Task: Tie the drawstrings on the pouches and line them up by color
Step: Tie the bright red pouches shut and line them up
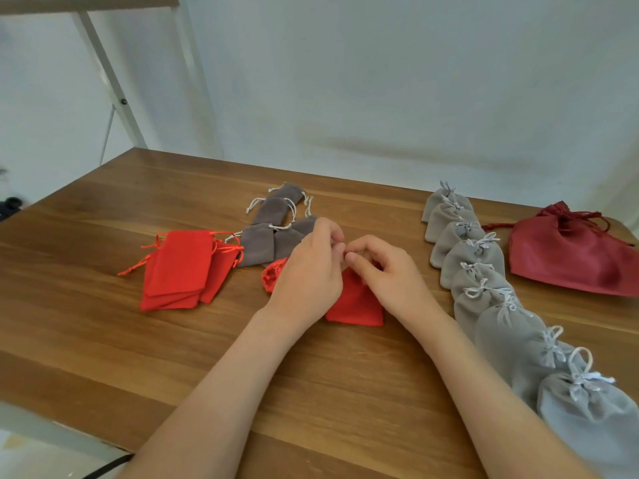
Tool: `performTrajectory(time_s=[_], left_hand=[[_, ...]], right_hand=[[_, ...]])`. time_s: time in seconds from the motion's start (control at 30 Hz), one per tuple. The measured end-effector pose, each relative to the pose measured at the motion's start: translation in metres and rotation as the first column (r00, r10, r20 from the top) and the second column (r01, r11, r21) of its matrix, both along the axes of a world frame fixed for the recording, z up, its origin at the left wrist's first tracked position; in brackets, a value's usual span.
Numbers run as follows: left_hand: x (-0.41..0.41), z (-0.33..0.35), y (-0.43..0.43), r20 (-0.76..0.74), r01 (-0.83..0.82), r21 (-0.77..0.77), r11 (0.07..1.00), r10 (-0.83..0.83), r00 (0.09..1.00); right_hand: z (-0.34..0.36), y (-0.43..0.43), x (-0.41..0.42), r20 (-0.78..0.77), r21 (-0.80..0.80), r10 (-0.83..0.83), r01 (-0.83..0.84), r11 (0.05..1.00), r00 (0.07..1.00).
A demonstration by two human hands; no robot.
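One soft, velvety red pouch (356,307)

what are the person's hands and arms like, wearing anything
Nothing worn that shows. The left hand and right hand have no gloves and no visible rings; the wrists carry no watch or band. The forearms are uncovered to the frame's edge, no sleeve in view.
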State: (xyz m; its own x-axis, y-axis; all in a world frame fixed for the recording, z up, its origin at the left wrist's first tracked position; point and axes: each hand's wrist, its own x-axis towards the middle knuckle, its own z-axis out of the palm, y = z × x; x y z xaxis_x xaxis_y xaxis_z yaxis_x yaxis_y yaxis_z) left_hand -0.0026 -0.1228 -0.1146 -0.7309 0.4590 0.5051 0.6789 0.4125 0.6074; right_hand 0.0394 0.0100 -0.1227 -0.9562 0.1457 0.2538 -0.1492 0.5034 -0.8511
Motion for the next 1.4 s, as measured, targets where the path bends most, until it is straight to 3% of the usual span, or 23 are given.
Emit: performTrajectory(time_s=[0.13, 0.37, 0.63, 1.0, 1.23, 1.4], left_hand=[[0.000, -0.002, 0.004, 0.112, -0.068, 0.095, 0.993, 0.057, 0.992], [0.006, -0.007, 0.016, 0.323, -0.274, 0.254, 0.928, 0.186, 0.928], [0.006, -0.007, 0.017, 0.288, -0.227, 0.272, 0.935, 0.146, 0.946], [0.005, -0.006, 0.015, 0.291, -0.117, 0.207, 0.971, 0.053, 0.955], [0.004, -0.005, 0.011, 0.429, -0.055, 0.262, 0.964, -0.065, 0.901], [0.002, -0.007, 0.011, 0.485, -0.057, 0.248, 0.967, -0.073, 0.872]], right_hand=[[0.000, -0.005, 0.001, 0.027, 0.012, 0.004, -0.005, 1.000, 1.000], [0.000, -0.013, 0.002, -0.014, -0.282, 0.038, -0.040, 0.959, 0.999], [0.000, -0.014, 0.000, -0.075, -0.532, -0.019, -0.024, 0.847, 0.997], [-0.002, -0.010, -0.002, -0.089, -0.484, -0.129, 0.070, 0.872, 0.988], [0.002, -0.011, 0.001, -0.086, -0.450, -0.051, 0.007, 0.893, 0.995], [0.000, -0.009, 0.001, -0.110, -0.416, -0.089, 0.035, 0.909, 0.990]])
